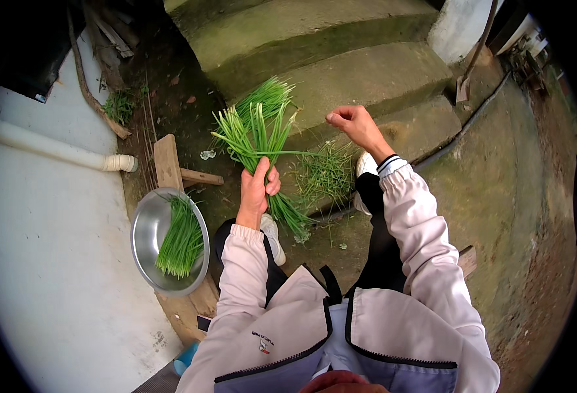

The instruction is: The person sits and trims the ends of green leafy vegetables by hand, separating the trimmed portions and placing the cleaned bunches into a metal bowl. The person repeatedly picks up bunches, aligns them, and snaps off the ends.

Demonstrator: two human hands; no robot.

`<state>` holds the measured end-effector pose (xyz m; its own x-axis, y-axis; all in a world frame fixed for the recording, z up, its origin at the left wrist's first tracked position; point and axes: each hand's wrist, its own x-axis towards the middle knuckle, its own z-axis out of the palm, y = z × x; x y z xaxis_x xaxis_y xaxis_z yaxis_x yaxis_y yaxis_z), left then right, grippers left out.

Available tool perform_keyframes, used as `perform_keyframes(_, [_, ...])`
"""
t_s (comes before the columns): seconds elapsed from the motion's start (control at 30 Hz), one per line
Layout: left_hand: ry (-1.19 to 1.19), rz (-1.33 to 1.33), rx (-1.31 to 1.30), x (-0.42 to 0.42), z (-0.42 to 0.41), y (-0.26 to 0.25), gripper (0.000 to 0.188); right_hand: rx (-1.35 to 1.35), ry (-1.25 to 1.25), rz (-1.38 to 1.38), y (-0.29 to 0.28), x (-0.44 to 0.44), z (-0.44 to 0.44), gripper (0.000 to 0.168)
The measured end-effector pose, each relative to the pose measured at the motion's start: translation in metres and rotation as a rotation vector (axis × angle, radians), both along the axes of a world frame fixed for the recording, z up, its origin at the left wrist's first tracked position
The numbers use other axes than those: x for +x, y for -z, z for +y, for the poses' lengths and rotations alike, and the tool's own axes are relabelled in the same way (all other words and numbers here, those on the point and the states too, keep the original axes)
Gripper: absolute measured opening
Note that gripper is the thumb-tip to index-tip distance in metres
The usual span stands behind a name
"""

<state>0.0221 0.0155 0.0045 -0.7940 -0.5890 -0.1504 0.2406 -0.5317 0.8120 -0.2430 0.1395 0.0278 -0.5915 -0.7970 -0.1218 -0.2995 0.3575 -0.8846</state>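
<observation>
My left hand (258,189) is closed around a bunch of green chives (264,137). Their pale cut ends fan out beyond my fingers, and the dark leaf tips hang down below the fist. One stalk sticks out sideways to the right. My right hand (357,126) is apart from the bunch, over the concrete steps, its fingers curled together with nothing visible in them. Another pile of chives (267,96) lies on a step behind the held bunch. Between my hands, lower down, is a heap of loose trimmings (325,174). To the left, a metal basin (143,236) holds aligned chives (181,240).
The basin rests on a wooden bench (167,159) beside a white wall (48,236) with a plastic pipe (57,150). Mossy concrete steps (327,29) rise ahead. A black hose (470,120) and a shovel (463,88) are at right. My shoes (273,240) flank the trimmings.
</observation>
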Motion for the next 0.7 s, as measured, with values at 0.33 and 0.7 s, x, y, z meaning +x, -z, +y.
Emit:
perform_keyframes(0.33, [0.071,-0.016,0.004,-0.007,0.007,0.001,0.026,-0.313,-0.04,-0.723,-0.016,0.04,-0.025,0.021])
perform_keyframes(0.7, [0.109,-0.101,-0.037,-0.01,0.013,-0.002,0.029,-0.355,-0.04,-0.786,-0.007,0.04,-0.032,0.015])
